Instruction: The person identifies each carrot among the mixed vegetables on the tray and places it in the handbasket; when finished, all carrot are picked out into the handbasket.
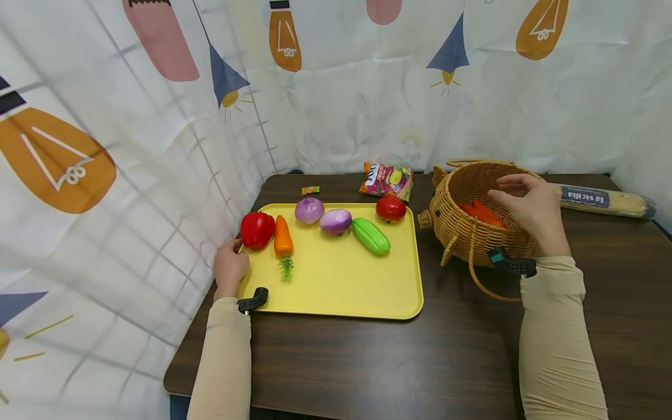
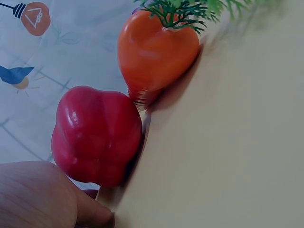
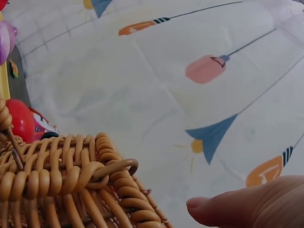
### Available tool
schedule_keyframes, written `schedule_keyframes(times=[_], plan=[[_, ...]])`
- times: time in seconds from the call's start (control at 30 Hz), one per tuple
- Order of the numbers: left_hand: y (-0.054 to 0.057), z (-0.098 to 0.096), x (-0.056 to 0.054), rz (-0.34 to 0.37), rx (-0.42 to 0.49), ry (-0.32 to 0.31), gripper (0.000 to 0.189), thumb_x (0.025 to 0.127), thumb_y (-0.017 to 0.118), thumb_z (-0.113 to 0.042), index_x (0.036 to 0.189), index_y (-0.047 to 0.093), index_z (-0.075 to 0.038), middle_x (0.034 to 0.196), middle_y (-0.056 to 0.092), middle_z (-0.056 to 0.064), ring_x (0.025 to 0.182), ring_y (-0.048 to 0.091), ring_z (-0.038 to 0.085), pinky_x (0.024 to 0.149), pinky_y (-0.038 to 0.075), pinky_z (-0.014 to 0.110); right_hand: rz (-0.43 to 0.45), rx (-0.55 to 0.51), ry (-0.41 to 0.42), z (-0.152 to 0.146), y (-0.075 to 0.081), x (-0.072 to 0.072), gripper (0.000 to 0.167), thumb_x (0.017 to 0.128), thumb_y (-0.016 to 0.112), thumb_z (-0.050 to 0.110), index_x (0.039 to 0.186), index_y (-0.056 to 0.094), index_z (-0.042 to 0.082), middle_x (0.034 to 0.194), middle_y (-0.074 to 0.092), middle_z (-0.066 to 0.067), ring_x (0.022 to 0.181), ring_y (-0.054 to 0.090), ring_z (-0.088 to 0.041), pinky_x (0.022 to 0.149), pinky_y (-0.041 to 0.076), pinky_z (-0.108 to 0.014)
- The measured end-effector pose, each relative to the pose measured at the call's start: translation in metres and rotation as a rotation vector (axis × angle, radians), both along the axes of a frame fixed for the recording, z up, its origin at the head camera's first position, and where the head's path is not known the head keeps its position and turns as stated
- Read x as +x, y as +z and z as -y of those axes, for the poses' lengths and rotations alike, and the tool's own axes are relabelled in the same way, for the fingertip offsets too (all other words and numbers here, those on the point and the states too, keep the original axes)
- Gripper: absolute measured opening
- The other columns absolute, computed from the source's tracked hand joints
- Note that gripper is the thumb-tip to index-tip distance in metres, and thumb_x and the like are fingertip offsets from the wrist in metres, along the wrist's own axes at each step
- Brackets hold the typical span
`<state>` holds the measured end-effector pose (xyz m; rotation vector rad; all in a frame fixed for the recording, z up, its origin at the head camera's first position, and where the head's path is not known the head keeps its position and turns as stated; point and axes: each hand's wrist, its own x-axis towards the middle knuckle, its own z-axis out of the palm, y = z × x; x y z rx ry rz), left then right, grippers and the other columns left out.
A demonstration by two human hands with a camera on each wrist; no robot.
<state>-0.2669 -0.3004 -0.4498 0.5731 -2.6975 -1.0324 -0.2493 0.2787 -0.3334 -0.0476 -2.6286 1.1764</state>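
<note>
My left hand [image 1: 231, 268] grips the left rim of a yellow tray [image 1: 325, 291], its thumb pressed on the edge in the left wrist view. Right by that hand sits a red bell pepper [image 1: 257, 230], with an orange carrot [image 1: 283, 236] with green fronds beside it. Over the opening of a wicker basket [image 1: 457, 233] hovers my right hand [image 1: 532, 207], thumb and fingers apart and nothing between them. Inside the basket lies an orange-red item [image 1: 483, 214], partly hidden by the rim. The right wrist view shows the right thumb beside the wicker rim.
Two purple-and-white vegetables [image 1: 336, 221], a green cucumber [image 1: 370, 236] and a tomato [image 1: 391, 209] lie on the tray. Behind it are a candy bag [image 1: 388, 181] and a small wrapped candy [image 1: 310, 190]. A spaghetti pack [image 1: 604, 200] lies right of the basket. A printed curtain [image 1: 357, 116] borders the table.
</note>
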Motion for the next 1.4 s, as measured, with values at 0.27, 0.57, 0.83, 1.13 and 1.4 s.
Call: schedule_keyframes(times=[0.27, 0.57, 0.83, 1.13, 1.4], plan=[[0.0, 0.0, -0.002, -0.004, -0.003, -0.004, 0.046, 0.091, 0.041, -0.005, 0.134, 0.056, 0.002, 0.129, 0.058, 0.022, 0.115, 0.051, 0.04, 0.099, 0.04, 0.053, -0.086, -0.035, -0.083, 0.013, 0.002, 0.001, 0.051, 0.094, 0.056, 0.047, 0.124, 0.062, 0.006, 0.109, 0.059, -0.002, 0.098, 0.053, -0.015, 0.081, 0.042, -0.036], [-0.001, 0.0, -0.002, -0.018, -0.015, 0.003, 0.046, 0.091, 0.041, -0.005, 0.134, 0.057, 0.002, 0.128, 0.059, 0.022, 0.113, 0.052, 0.04, 0.097, 0.041, 0.052, -0.32, -0.133, -0.081, 0.065, 0.008, 0.001, 0.031, 0.095, 0.061, 0.033, 0.108, 0.072, 0.008, 0.087, 0.065, 0.005, 0.076, 0.053, -0.001, 0.07, 0.04, -0.023], [0.0, 0.0, -0.002, -0.013, 0.012, 0.031, 0.046, 0.091, 0.042, -0.006, 0.133, 0.058, 0.0, 0.127, 0.059, 0.021, 0.112, 0.052, 0.039, 0.096, 0.042, 0.052, -0.377, -0.136, 0.025, 0.11, 0.006, 0.004, 0.021, 0.095, 0.062, 0.024, 0.102, 0.074, 0.008, 0.085, 0.07, -0.008, 0.066, 0.054, -0.009, 0.059, 0.039, -0.022], [-0.001, 0.001, 0.0, -0.026, -0.011, 0.028, 0.045, 0.089, 0.042, -0.006, 0.13, 0.059, 0.003, 0.127, 0.06, 0.022, 0.114, 0.054, 0.041, 0.097, 0.042, 0.053, -0.316, -0.12, 0.225, 0.16, -0.009, 0.011, 0.014, 0.093, 0.064, 0.016, 0.101, 0.072, 0.007, 0.086, 0.071, -0.006, 0.07, 0.058, -0.016, 0.062, 0.046, -0.026], [-0.002, -0.001, -0.002, -0.022, -0.017, 0.026, 0.045, 0.089, 0.042, -0.005, 0.13, 0.059, 0.003, 0.128, 0.06, 0.021, 0.115, 0.053, 0.04, 0.098, 0.042, 0.052, -0.252, -0.106, 0.351, 0.207, -0.025, 0.02, 0.009, 0.091, 0.067, 0.016, 0.097, 0.072, 0.012, 0.085, 0.07, 0.001, 0.07, 0.058, -0.013, 0.064, 0.048, -0.031]])
